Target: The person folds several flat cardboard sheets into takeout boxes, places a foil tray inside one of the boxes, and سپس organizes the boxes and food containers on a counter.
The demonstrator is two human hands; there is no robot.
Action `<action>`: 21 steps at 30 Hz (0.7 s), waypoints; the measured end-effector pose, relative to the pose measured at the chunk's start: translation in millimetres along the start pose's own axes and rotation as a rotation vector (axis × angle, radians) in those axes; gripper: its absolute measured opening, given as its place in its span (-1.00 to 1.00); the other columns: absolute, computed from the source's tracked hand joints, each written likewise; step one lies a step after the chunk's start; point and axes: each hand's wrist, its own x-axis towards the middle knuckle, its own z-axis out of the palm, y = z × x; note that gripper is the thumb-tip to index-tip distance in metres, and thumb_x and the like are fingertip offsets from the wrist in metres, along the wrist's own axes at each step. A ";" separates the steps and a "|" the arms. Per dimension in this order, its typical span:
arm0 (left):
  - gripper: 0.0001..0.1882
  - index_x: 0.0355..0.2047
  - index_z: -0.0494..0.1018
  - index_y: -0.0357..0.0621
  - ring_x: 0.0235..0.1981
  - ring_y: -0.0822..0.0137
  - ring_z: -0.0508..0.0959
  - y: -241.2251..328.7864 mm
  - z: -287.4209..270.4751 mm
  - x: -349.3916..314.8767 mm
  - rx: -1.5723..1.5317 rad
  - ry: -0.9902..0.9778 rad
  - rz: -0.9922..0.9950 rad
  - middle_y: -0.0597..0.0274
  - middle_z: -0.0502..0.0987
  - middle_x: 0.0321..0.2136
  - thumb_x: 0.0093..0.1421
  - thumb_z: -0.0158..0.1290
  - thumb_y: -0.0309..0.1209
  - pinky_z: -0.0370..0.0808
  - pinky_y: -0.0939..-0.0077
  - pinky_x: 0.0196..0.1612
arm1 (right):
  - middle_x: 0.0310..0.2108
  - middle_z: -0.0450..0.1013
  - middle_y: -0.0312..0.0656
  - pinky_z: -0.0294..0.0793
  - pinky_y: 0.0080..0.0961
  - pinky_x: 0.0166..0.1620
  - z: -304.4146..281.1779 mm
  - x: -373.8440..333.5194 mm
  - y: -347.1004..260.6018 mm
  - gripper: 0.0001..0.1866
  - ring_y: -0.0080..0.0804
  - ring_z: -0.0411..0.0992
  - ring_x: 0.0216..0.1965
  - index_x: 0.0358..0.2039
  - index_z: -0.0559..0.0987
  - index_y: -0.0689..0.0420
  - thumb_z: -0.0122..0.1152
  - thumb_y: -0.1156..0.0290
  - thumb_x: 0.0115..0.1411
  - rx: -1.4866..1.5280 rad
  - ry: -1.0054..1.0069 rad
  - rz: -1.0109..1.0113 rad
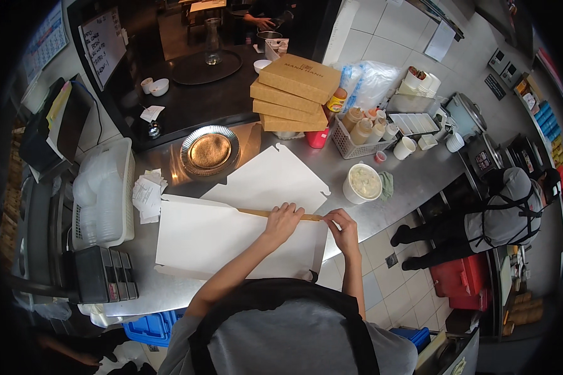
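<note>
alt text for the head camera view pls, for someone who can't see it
Seen from above, a person's left hand and right hand press along the fold of a flat white cardboard box blank on a steel counter. Behind it sit a stack of brown boxes, a round metal plate and a white tub.

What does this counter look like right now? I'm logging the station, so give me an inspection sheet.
Surface: steel counter, crowded.
Job's things: flat white box sheet, folded along a brown crease.
Clutter: stacked brown boxes, foil plate, tub of food, bottle basket, container crate.
Grippers: left hand and right hand press the fold.
Cables: nothing seen.
Surroundings: tiled floor, a crouching person.
</note>
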 end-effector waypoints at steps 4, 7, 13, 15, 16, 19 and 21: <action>-0.92 -0.45 0.43 -0.07 -0.35 0.28 0.48 0.0 1.7 -0.1 0.013 0.029 0.008 0.27 0.42 -0.49 0.01 -0.04 -0.43 0.43 0.37 -0.36 | -0.45 0.44 -0.21 0.40 -0.49 -0.33 -0.2 2.7 4.1 -0.89 -0.30 0.44 -0.40 -0.45 0.56 0.21 0.20 0.64 -0.05 -0.006 -0.023 -0.020; -0.92 -0.46 0.43 -0.06 -0.35 0.30 0.49 1.8 0.6 0.5 0.036 0.031 0.007 0.27 0.43 -0.50 0.00 -0.04 -0.43 0.43 0.39 -0.38 | -0.47 0.42 -0.21 0.40 -0.48 -0.36 3.8 4.4 4.0 -0.90 -0.30 0.44 -0.42 -0.47 0.56 0.20 0.20 0.65 -0.05 -0.050 -0.027 -0.032; -0.94 -0.51 0.45 -0.06 -0.40 0.33 0.50 11.0 -4.3 2.5 0.142 0.019 0.009 0.28 0.45 -0.53 -0.02 -0.01 -0.41 0.43 0.40 -0.43 | -0.52 0.37 -0.18 0.42 -0.38 -0.39 14.9 7.9 -11.2 -0.92 -0.22 0.42 -0.48 -0.50 0.55 0.18 0.18 0.62 -0.06 -0.261 -0.052 -0.100; -0.94 -0.53 0.45 -0.06 -0.41 0.32 0.50 12.2 -4.1 2.3 0.138 0.018 0.013 0.28 0.46 -0.53 -0.03 0.00 -0.42 0.43 0.39 -0.45 | -0.53 0.35 -0.17 0.42 -0.34 -0.41 18.0 7.3 -9.3 -0.94 -0.19 0.41 -0.48 -0.52 0.53 0.18 0.16 0.61 -0.07 -0.330 -0.060 -0.139; -0.94 -0.53 0.45 -0.06 -0.41 0.32 0.50 12.9 -4.0 2.3 0.137 0.016 0.014 0.28 0.46 -0.53 -0.03 0.00 -0.42 0.43 0.39 -0.45 | -0.53 0.35 -0.17 0.42 -0.34 -0.41 20.6 7.4 -8.5 -0.94 -0.19 0.41 -0.48 -0.52 0.53 0.18 0.16 0.61 -0.07 -0.330 -0.060 -0.137; -0.93 -0.49 0.43 -0.09 -0.38 0.28 0.50 13.2 -1.7 0.5 0.128 -0.023 -0.005 0.26 0.43 -0.52 -0.02 -0.02 -0.44 0.47 0.36 -0.41 | -0.53 0.35 -0.17 0.42 -0.33 -0.41 24.6 7.1 -5.9 -0.94 -0.18 0.41 -0.49 -0.53 0.52 0.18 0.16 0.61 -0.07 -0.419 -0.096 -0.202; -0.95 -0.52 0.44 -0.09 -0.38 0.27 0.52 5.7 -2.5 -1.1 0.123 0.014 -0.020 0.24 0.45 -0.53 -0.03 -0.02 -0.44 0.47 0.37 -0.40 | -0.52 0.36 -0.16 0.42 -0.34 -0.39 22.7 10.0 -4.3 -0.96 -0.17 0.42 -0.49 -0.52 0.53 0.18 0.15 0.59 -0.04 -0.319 -0.087 -0.132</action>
